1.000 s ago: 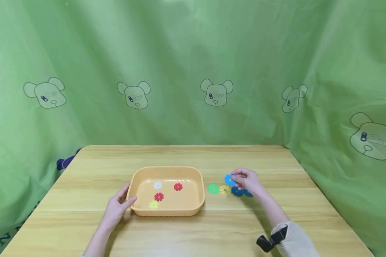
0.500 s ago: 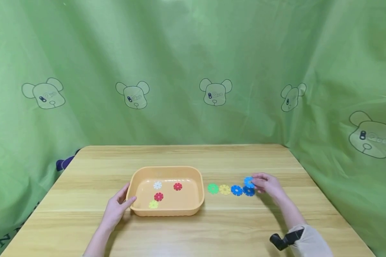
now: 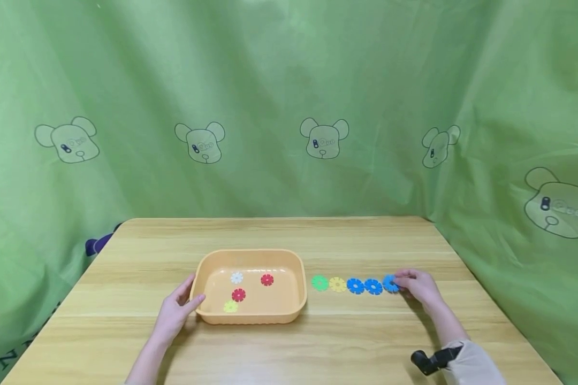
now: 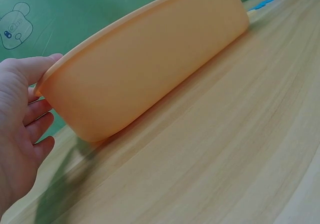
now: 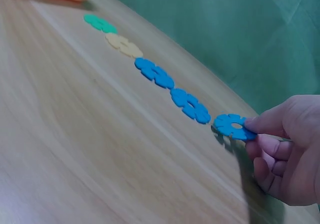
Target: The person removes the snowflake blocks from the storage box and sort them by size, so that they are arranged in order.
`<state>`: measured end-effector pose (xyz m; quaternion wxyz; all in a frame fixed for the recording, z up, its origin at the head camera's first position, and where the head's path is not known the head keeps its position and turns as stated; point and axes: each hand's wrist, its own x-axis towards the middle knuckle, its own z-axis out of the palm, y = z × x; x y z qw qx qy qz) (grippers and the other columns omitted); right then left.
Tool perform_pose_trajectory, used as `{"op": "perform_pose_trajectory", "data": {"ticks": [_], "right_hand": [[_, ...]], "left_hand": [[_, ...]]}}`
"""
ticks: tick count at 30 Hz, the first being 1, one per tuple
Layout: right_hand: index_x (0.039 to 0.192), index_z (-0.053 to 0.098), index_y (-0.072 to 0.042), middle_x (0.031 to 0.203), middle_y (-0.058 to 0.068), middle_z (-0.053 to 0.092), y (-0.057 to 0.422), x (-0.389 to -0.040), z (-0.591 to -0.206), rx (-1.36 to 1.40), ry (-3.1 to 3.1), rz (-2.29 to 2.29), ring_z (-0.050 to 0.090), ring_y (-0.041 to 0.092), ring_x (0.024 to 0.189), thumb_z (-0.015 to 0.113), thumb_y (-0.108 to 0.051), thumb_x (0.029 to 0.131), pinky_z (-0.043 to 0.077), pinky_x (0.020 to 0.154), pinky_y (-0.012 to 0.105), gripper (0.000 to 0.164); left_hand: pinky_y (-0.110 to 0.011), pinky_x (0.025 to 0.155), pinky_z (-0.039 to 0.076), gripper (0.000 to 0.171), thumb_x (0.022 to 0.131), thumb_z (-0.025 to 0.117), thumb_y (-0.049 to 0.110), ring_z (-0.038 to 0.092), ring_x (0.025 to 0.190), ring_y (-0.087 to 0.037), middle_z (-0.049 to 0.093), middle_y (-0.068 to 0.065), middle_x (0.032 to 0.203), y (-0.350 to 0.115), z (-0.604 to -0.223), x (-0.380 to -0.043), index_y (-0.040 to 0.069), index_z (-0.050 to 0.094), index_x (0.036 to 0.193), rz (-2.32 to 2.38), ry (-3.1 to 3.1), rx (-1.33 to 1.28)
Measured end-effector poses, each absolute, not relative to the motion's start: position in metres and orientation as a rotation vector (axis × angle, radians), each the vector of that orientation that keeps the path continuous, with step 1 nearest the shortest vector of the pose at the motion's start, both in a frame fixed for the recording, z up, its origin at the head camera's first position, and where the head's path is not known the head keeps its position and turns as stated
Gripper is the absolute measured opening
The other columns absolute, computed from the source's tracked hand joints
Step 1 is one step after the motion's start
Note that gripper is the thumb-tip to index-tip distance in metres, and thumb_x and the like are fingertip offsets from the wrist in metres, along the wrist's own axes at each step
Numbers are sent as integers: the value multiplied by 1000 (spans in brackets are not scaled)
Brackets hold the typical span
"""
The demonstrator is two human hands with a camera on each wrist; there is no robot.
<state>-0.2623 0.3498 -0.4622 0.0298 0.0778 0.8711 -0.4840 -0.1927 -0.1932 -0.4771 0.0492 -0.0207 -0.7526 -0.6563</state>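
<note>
Between thumb and fingers, my right hand (image 3: 421,286) pinches a blue snowflake disc (image 5: 231,126), a notched plastic building piece with a round hole. It is held just over the table at the right end of a row. To its left lie a blue disc (image 5: 190,106), another blue disc (image 5: 154,73), a yellow disc (image 5: 124,45) and a green disc (image 5: 100,23). My left hand (image 3: 174,310) holds the left end of an orange plastic bin (image 4: 150,59), thumb over the rim and fingers outside. On the bin's floor are a white disc (image 3: 236,277), two red discs (image 3: 267,279) and a yellow-green disc (image 3: 230,306).
The wooden table (image 3: 279,353) reaches back to a green curtain (image 3: 270,69) printed with bear heads. A dark purple object (image 3: 96,245) shows beyond the table's left edge. A black strap (image 3: 435,361) is around the right sleeve.
My right hand has carried the blue disc rightward past the two other blue discs and lowered it toward the table at the row's end. My left hand and the bin stay put.
</note>
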Motion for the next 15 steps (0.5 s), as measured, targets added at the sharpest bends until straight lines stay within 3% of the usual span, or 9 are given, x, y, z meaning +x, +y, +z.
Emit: {"op": "perform_pose_trajectory", "data": {"ticks": [7, 15], "right_hand": [[107, 58, 12, 87, 10, 63, 351, -263, -464, 227, 2750, -1393, 55, 15, 74, 61, -11, 87, 49, 58, 26, 30], [101, 61, 9, 96, 20, 62, 346, -263, -466, 203, 2863, -1254, 56, 26, 83, 61, -9, 85, 48, 59, 25, 25]], "left_hand": [[-10, 96, 30, 68, 86, 65, 9, 31, 132, -33, 28, -22, 146, -193, -479, -193, -7, 29, 141, -2001, -2288, -62], [-8, 94, 31, 67, 86, 65, 8, 30, 132, -33, 27, -22, 146, -193, -477, -193, -7, 28, 141, -2001, -2295, -47]]}}
